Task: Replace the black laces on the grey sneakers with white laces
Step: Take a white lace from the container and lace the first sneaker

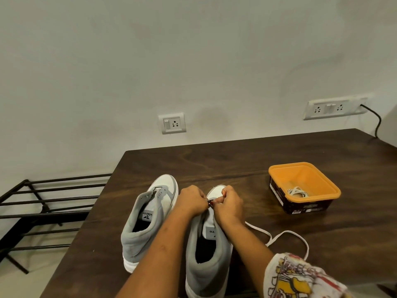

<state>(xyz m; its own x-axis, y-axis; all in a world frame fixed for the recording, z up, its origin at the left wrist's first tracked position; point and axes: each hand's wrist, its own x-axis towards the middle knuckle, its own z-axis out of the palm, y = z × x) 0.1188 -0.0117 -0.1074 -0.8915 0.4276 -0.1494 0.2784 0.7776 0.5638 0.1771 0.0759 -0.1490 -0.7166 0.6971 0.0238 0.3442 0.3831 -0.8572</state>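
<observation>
Your left grip (191,201) and right grip (228,204) are pinching a lace end (210,202) on the grey-and-white high-top sneaker (206,265), toe pointing to the bench's (214,164) far edge.

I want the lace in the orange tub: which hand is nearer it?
Right. The right hand is on the near sneaker, left of the orange tub; the left hand is farther left.

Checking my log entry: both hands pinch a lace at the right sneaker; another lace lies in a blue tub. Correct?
No: the head view shows an orange tub, not blue. The left hand and right hand pinch a lace at the right sneaker; another lace lies inside.
</observation>
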